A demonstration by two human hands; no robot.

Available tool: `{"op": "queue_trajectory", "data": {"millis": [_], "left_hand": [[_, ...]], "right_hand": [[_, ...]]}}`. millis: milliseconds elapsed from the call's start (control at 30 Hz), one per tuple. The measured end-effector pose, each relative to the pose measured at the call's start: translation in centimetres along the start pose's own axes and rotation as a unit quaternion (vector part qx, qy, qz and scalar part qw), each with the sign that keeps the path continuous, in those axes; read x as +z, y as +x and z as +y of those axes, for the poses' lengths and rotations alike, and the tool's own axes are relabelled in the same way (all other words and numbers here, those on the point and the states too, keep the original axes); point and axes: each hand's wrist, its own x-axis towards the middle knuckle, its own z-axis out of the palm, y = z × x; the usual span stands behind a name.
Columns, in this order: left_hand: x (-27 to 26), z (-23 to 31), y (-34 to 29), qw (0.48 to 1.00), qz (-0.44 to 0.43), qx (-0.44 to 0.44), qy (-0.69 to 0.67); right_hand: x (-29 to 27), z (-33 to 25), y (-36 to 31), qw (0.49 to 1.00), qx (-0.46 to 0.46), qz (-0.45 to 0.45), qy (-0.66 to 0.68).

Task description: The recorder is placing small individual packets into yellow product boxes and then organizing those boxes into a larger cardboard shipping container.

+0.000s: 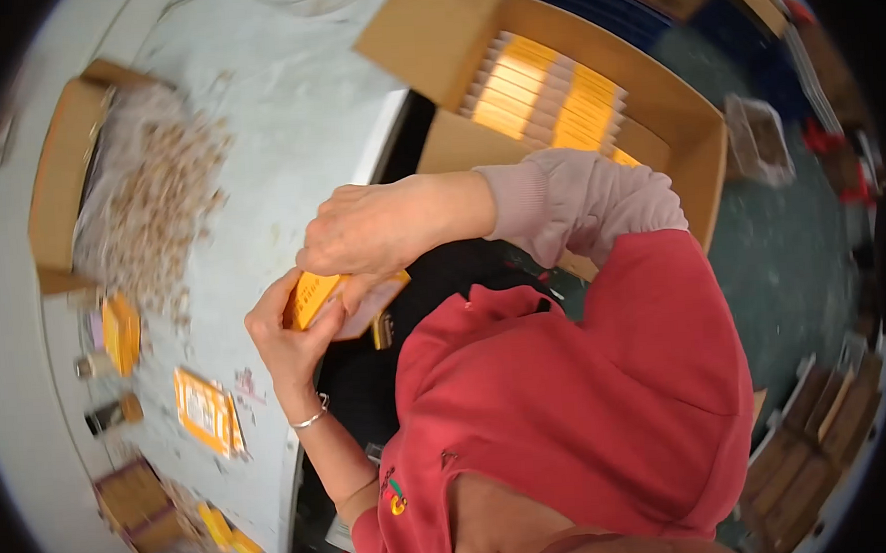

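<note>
**Yellow box (309, 296) held by the surface's (275, 125) edge**

The left hand (288, 335) pinches the yellow box's end; the right hand (376, 232), fingers curled, grips its upper edge. Relative to the yellow box, packets (206, 411) lie lower left, brown pieces (163, 196) upper left, and a carton (694, 138) of yellow packs (543, 86) upper right.

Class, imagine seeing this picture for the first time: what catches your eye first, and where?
Probably the bright red fabric top, below and right of centre, then the yellow-and-white packet held between the left hand and right hand just left of centre. The open brown cardboard carton at upper right stands out, with yellow-and-white packs lined up inside. At left, small beige pieces lie spread on the pale table.
</note>
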Motion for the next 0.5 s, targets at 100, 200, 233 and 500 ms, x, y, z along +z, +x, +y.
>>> {"op": "queue_trajectory", "data": {"millis": [100, 200, 233, 500], "left_hand": [[2.6, 3.1, 3.3, 0.984, -0.019, 0.161, -0.078], [2.8, 1.2, 4.2, 0.995, 0.000, 0.092, -0.046], [2.8, 0.5, 4.4, 0.995, 0.005, 0.076, -0.060], [7.9, 0.8, 6.0, 0.984, -0.087, -0.032, -0.150]], "right_hand": [[2.3, 3.9, -9.2, 0.972, 0.070, 0.220, 0.053], [2.4, 6.4, -21.9, 0.865, 0.400, 0.251, 0.171], [4.1, 7.8, -26.3, 0.838, 0.395, 0.347, 0.147], [26.5, 19.1, -49.9, 0.616, 0.729, 0.298, -0.030]]}}
